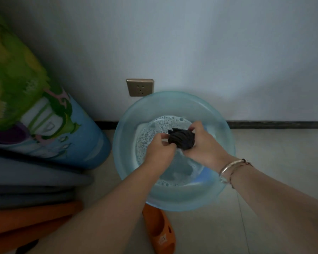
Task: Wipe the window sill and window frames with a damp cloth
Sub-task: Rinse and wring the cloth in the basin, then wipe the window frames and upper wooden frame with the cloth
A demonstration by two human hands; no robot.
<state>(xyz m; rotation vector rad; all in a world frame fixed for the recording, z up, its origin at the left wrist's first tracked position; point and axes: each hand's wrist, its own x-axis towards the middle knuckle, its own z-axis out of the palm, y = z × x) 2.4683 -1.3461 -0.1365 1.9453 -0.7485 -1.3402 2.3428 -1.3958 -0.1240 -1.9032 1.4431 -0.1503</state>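
So my left hand [160, 149] and right hand [200, 143] both grip the twisted dark cloth [181, 139] above a blue basin [128, 125] of soapy water [151, 132] on the floor

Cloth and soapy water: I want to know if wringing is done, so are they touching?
Apart. The head view shows the twisted cloth gripped by both hands, left and right, above the water.

Basin [226, 143] on the floor right against the wall, socket [140, 87] just behind it, rolled mat [50, 114] off to the left, slipper [159, 231] in front, cloth [181, 139] held over the suds
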